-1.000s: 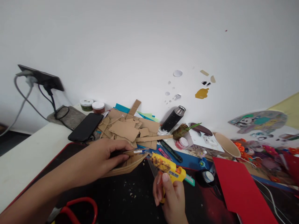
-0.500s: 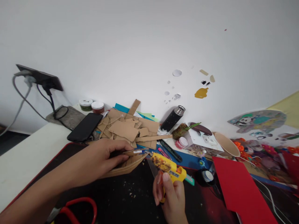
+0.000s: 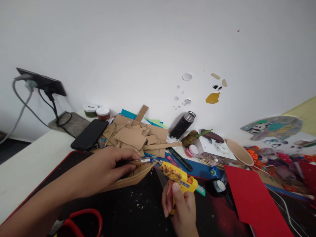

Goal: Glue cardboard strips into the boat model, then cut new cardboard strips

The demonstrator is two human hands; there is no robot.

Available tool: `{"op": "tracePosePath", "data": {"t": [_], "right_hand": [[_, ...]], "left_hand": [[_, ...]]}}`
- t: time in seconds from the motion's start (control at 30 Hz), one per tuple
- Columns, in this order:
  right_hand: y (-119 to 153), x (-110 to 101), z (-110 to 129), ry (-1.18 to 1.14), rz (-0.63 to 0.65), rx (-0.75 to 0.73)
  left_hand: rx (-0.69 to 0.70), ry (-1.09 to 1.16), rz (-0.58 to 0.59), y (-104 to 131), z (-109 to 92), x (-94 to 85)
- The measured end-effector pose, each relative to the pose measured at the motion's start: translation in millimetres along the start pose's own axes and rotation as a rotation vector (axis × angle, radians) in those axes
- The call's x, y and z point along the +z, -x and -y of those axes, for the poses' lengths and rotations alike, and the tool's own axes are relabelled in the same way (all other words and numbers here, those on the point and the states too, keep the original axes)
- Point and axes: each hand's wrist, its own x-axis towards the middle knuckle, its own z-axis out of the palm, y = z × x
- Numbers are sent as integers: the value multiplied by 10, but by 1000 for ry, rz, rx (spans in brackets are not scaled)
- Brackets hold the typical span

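Note:
My right hand (image 3: 181, 204) is wrapped round the handle of a yellow hot glue gun (image 3: 176, 174), its body stained brown. The gun's nozzle points left and sits at the tip of a curved, boat-like cardboard piece (image 3: 138, 177); whether they touch, I cannot tell. My left hand (image 3: 116, 168) pinches the cardboard piece from its far side, fingers partly hidden inside it. Red-handled scissors (image 3: 98, 219) lie at the bottom left, near my left forearm.
Cardboard scraps (image 3: 130, 136) are heaped behind my left hand, with a black phone (image 3: 89, 134) to their left. Behind the glue gun are a black flask (image 3: 182, 125) and a dark cutter (image 3: 181, 159). Red paper (image 3: 254, 194) lies on the right.
Almost nothing differs. Both hands, the glue gun and the cardboard piece hold nearly the same places.

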Motion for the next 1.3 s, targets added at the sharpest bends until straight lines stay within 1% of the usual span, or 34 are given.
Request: {"op": "tracePosePath", "data": {"t": [0.6,1.13,1.3], "right_hand": [[-11,11,2,-19,-27,-26],[2,-6,1,-10,-14,-29],[-2,4,7,-20,-24,-22]], "left_hand": [[-14,0,30,-2,15,17],[-22,3,46,-13,-3,12],[-18,5,27,-4,-13,12]]}}
